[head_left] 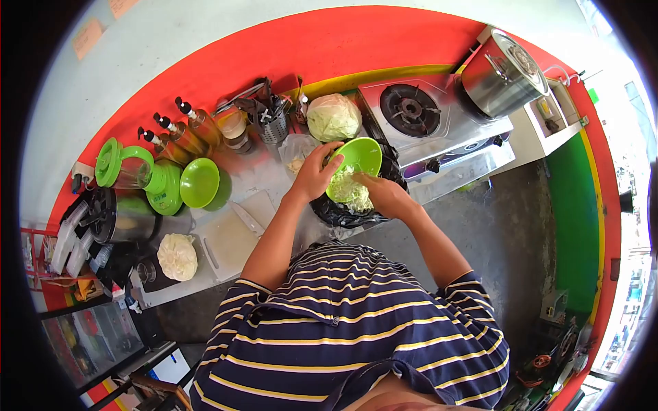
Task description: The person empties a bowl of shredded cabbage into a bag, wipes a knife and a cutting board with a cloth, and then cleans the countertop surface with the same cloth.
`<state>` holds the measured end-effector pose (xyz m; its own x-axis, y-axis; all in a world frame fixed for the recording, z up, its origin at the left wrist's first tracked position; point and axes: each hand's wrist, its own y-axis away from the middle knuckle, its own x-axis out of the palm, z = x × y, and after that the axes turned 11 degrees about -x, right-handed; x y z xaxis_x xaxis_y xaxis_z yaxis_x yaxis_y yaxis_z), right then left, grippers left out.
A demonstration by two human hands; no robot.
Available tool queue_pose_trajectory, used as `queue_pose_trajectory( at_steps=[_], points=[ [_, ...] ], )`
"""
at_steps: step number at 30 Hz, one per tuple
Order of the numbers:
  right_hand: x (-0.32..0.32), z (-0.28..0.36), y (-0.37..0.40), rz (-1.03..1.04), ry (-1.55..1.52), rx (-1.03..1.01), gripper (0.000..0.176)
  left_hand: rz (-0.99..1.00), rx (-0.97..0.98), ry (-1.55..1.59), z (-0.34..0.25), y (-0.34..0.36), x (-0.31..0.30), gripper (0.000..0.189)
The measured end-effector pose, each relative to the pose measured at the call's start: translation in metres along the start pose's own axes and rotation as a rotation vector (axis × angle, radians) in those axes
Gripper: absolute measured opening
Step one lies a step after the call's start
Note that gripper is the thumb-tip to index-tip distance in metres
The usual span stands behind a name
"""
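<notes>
My left hand [317, 172] is closed on the left rim of a lime-green bowl [364, 156], thumb on the inner side. The bowl is tilted towards me, and pale shredded cabbage [343, 185] lies along its lower side. My right hand [388, 196] reaches over the bowl's near rim, its fingers curled against the shreds; the fingertips are partly hidden. Beneath the bowl is an open black plastic bag [337, 214] with more shreds at its mouth. Just behind stands a whole cabbage [334, 117], and a clear bag [296, 148] sits left of the bowl.
A gas stove [439, 109] with a large steel pot [506, 74] is on the right. To the left are a cutting board [229, 241] with a knife [247, 219], a second green bowl [199, 183], pump bottles [197, 122], a utensil holder [273, 128] and a white plastic bag [177, 257].
</notes>
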<state>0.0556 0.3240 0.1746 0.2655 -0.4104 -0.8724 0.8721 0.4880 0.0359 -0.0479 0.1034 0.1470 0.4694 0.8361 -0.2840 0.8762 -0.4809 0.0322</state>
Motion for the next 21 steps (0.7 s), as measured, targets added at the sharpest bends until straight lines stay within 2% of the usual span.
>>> queue_pose_trajectory(
  at_steps=[1,2,3,5,6,9,15,18,20,21],
  points=[
    [-0.007,0.008,-0.001,0.085,-0.197,0.188,0.052,-0.004,0.016,0.043,0.0,0.001,0.003,0.05],
    [0.003,0.0,0.003,-0.166,-0.276,0.039,0.052,-0.008,0.034,0.085,-0.001,0.002,0.007,0.049],
    [0.006,0.001,0.001,-0.165,-0.277,0.04,0.052,-0.007,0.033,0.085,-0.004,0.002,0.009,0.049],
    [0.016,0.008,-0.008,-0.421,-0.184,-0.091,0.055,-0.013,0.064,0.1,-0.009,0.002,0.015,0.048],
    [0.021,0.014,-0.012,-0.466,-0.09,-0.106,0.053,-0.009,0.062,0.097,-0.009,0.001,0.017,0.048],
    [0.036,0.019,-0.015,-0.358,0.039,-0.06,0.049,-0.04,0.143,0.022,-0.011,-0.004,0.019,0.048],
    [0.057,-0.007,-0.002,-0.416,0.112,-0.098,0.042,-0.082,0.175,-0.014,-0.004,-0.005,0.022,0.048],
    [0.065,-0.026,0.008,-0.399,0.025,-0.115,0.036,-0.123,0.163,-0.021,0.003,-0.004,0.019,0.049],
    [0.066,-0.03,0.013,-0.384,-0.176,0.076,0.035,-0.126,0.116,0.028,0.002,-0.001,0.016,0.049],
    [0.062,-0.028,0.014,-0.386,-0.175,0.074,0.035,-0.126,0.118,0.027,0.002,0.0,0.015,0.049]
  ],
)
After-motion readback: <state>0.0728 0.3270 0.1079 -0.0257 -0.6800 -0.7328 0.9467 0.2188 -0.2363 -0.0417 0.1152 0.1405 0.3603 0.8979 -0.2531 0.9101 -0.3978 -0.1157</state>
